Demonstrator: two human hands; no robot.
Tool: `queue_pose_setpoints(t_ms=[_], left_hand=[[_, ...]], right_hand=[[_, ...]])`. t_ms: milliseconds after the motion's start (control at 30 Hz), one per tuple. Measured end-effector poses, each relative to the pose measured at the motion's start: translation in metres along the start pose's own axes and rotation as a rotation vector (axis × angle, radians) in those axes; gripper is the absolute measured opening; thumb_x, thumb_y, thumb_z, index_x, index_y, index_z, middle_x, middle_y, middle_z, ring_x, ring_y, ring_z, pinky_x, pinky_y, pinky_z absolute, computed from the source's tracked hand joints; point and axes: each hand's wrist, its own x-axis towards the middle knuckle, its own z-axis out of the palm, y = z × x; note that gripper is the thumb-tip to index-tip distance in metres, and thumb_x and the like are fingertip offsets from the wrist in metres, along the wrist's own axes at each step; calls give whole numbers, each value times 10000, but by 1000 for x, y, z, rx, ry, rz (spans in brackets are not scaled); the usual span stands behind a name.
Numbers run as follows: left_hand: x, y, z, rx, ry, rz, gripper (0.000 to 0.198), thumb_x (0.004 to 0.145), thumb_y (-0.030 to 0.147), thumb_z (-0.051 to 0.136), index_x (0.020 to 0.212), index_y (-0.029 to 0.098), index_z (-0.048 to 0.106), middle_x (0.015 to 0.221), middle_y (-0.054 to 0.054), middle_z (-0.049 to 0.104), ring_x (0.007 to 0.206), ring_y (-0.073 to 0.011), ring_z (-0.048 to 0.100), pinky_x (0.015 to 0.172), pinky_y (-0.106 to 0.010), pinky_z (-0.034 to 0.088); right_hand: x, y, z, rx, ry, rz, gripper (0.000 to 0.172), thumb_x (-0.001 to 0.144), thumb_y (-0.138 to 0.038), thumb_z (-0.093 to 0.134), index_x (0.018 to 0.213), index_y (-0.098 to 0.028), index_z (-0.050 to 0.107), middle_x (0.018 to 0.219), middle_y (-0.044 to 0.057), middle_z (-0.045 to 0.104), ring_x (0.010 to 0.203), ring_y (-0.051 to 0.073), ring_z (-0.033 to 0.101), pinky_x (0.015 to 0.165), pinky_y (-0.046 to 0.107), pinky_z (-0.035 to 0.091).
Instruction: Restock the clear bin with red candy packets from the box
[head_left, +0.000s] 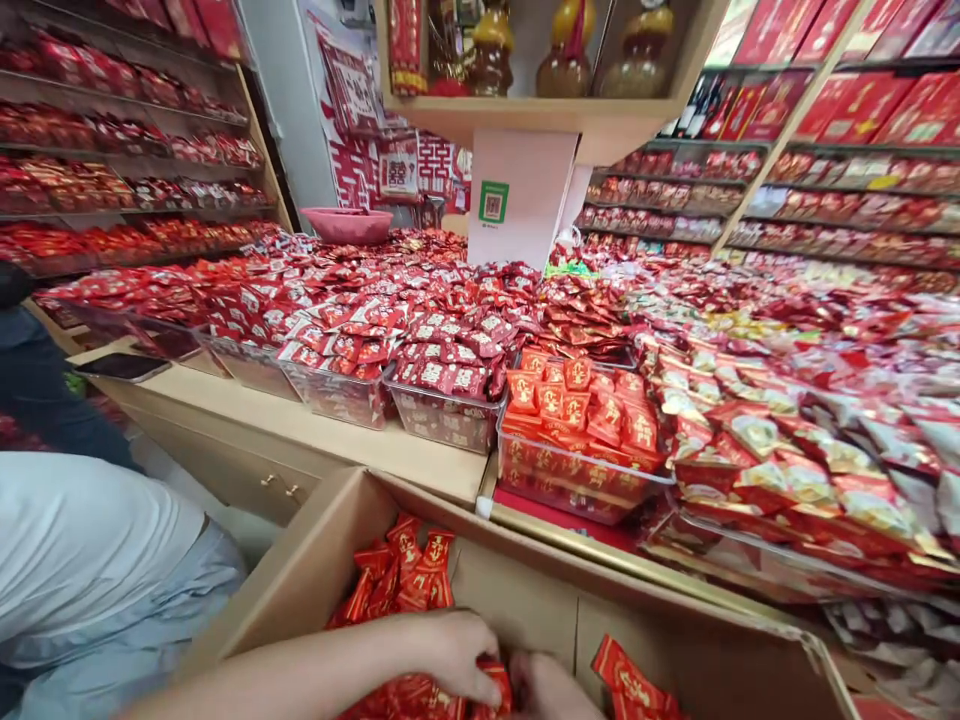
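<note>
Both of my hands are inside an open cardboard box at the bottom of the view. My left hand reaches in from the left, its fingers curled round a small red wrapped candy. Close beside it, my right hand is blurred and cut off by the lower edge, and its fingertips are hidden. More red candies with gold lettering lie heaped in the box's left part. Another red candy rests to the right of my right hand.
Behind the box, a clear plastic bin holds similar red candies. Several other candy bins line the wooden counter. A dark phone lies at its left end. A person in a white shirt bends at the left.
</note>
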Motion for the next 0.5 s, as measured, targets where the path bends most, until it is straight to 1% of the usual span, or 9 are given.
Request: queue_pose_setpoints(t_ms=[67,133,200,267,333,400,433,500], left_hand=[[-11,4,-19,-81,69,0,264,637,375,607,823,202,681,709,-40,671,623,-214,599,497,-265,425],[-27,9,-41,-275,181,21,181,641,335,610,718,186,677,589,-2,632,545,-162,575,450,-214,383],[-42,15,-60,-553,320,95,181,677,322,586,696,156,656,557,7,609,524,-134,566,454,-193,385],[-53,21,-74,-799,430,197,235,718,348,566,718,123,637,587,-9,611,534,-125,565,491,-200,414],[-56,26,-80,-951,509,274,294,747,385,552,750,102,628,619,-25,612,538,-117,554,522,-213,429],[-54,29,-79,-1033,551,324,328,765,410,537,795,96,625,659,-34,615,559,-110,542,533,-213,425],[-52,31,-76,-1075,558,348,328,769,409,538,837,99,620,695,-39,621,590,-111,544,548,-212,427],[-49,34,-70,-1166,521,411,324,745,369,590,949,118,591,823,-53,636,710,-125,566,638,-224,448]], right_hand=[[-2,-13,-16,17,65,-32,137,561,-163,678,648,-183,573,614,-26,582,622,150,534,535,244,375],[-9,-28,-36,85,119,-109,116,600,-191,652,670,-174,561,626,-21,574,623,140,513,542,236,366],[-18,-41,-57,275,157,-241,137,655,-258,637,672,-163,541,620,-19,559,602,121,485,548,228,362],[-27,-51,-73,544,184,-354,214,675,-335,650,668,-162,522,605,-27,551,573,101,464,548,220,362],[-32,-57,-84,738,216,-389,250,671,-365,672,680,-164,525,599,-35,564,558,88,465,547,210,366],[-34,-58,-88,833,261,-382,248,655,-352,701,680,-162,544,601,-37,585,561,80,479,552,201,374],[-34,-58,-89,862,282,-376,243,648,-344,711,677,-159,557,605,-36,593,565,78,486,555,197,378],[-34,-58,-89,916,314,-364,235,643,-339,721,667,-154,578,607,-35,601,567,72,490,561,190,385]])
